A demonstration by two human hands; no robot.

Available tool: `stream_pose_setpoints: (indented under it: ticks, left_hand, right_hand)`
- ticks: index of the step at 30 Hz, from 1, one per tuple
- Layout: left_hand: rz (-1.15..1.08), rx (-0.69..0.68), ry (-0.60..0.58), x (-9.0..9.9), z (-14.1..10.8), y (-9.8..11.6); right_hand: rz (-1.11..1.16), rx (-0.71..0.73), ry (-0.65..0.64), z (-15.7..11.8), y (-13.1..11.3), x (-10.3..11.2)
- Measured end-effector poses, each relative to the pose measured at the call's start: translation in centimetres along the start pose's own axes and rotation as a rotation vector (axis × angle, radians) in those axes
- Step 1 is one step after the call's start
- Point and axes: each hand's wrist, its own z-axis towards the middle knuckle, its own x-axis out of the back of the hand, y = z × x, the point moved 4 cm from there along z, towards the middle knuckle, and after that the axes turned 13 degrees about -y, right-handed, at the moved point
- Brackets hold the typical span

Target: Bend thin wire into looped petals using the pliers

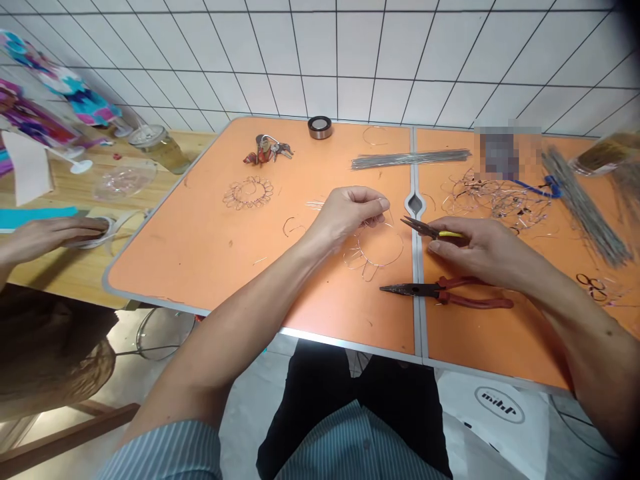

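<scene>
Tiles (pixel 360 43) rise behind an orange table (pixel 200 233) where right-hand fingers (pixel 473 230) grip pliers (pixel 423 227)

From where I stand, a thin, pale wire ring (pixel 371 263) hangs from the pinched fingertips of the left hand (pixel 351 208), its upper edge hidden there. Petal-like loops run along its left and lower side, while the right side is a plain, smooth curve. Whether it touches the tabletop I can't tell. The small yellow-handled needle-nose pliers (pixel 431 231) sit in the right hand (pixel 473 245), nearly level, dark tapered nose pointing left toward the ring, one yellow grip showing.
</scene>
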Motion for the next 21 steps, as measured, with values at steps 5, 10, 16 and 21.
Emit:
stream_pose_setpoints:
  ticks: [5, 10, 16, 21]
  left_hand:
    - [0.035, 0.008, -0.043, -0.2, -0.1, 0.1]
    - [0.099, 0.016, -0.09, -0.3, -0.2, 0.2]
    - [0.095, -0.005, -0.11, -0.5, -0.1, 0.3]
    - [0.1, 0.021, -0.101, -0.8, -0.3, 0.5]
  right_hand:
    - [-0.289, 0.029, 0.081, -0.6, -0.6, -0.2]
    - [-0.549, 0.125, 0.163, -1.0, -0.7, -0.3]
    - [-0.668, 0.234, 0.247, -1.1, -1.7, -0.2]
    - [-0.708, 0.241, 0.261, -1.2, -1.8, -0.2]
